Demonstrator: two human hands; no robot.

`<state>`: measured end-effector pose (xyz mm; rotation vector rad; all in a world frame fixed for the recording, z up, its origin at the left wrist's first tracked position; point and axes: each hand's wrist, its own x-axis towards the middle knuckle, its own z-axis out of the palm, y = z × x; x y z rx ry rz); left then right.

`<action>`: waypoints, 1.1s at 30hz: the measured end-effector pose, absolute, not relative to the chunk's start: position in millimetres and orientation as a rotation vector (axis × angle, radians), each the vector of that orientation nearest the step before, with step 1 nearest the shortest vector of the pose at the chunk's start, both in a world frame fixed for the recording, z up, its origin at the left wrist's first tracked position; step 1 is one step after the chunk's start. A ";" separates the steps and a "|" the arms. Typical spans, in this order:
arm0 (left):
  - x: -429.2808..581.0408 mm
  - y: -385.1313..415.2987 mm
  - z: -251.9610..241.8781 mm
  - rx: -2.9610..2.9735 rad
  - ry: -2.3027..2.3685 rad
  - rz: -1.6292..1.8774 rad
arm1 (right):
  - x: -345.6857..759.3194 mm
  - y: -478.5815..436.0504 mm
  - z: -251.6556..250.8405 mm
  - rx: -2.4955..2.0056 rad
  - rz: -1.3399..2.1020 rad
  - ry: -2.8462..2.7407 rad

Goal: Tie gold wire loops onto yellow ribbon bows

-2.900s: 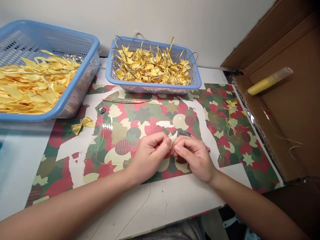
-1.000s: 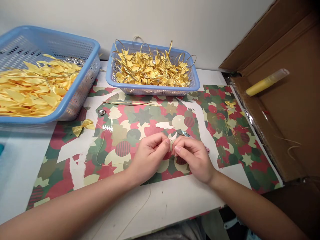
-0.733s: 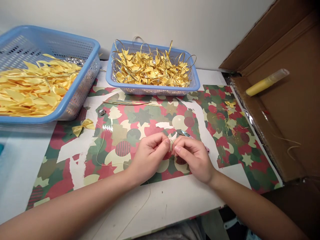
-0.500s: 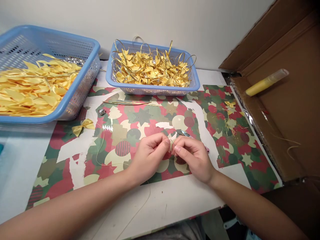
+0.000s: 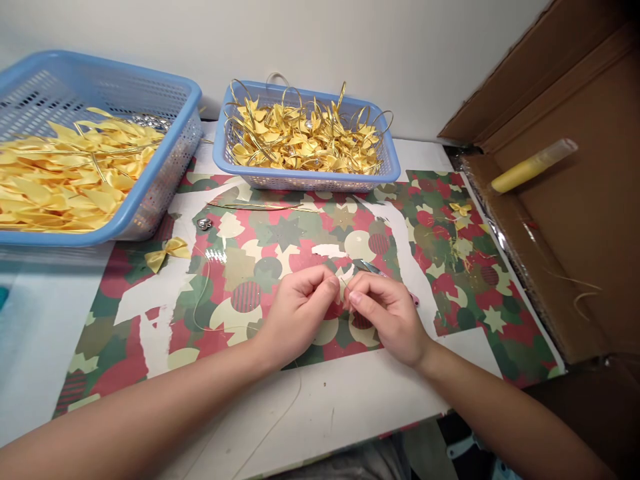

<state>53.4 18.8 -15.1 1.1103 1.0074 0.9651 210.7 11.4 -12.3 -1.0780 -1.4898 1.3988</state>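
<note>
My left hand (image 5: 303, 313) and my right hand (image 5: 387, 310) are almost touching above the patterned paper, each with thumb and forefinger pinched together. Between the fingertips runs a short piece of thin gold thread (image 5: 345, 283). A long loose thread (image 5: 206, 283) curls over the paper left of my left hand, and another length trails down across the white front edge. Partly covered by my right hand lies a cutting tool with a metal blade (image 5: 369, 267) and a pinkish handle. A yellow ribbon bow (image 5: 167, 253) and a small silver heart-shaped piece (image 5: 204, 224) lie to the left.
Two blue baskets stand at the back: the left basket (image 5: 183, 127) holds yellow ribbon pieces, the middle basket (image 5: 310, 179) bows with gold loops. Gold cords (image 5: 260, 207) lie before the middle one. At right, a cardboard wall (image 5: 565, 220) carries a yellow-filled tube (image 5: 533, 167).
The hands keep the same pinch on the thread, with barely any finger movement. The whole view has shifted very slightly.
</note>
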 end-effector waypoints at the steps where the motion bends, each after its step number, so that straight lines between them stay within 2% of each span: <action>1: 53.5 19.0 -15.0 1.112 1.007 0.965 | 210.7 11.3 -12.5 -1.078 1.399 -1.490; 33: 54.8 20.3 -12.8 1.126 1.040 0.969 | 211.3 11.1 -14.3 -1.082 1.407 -1.480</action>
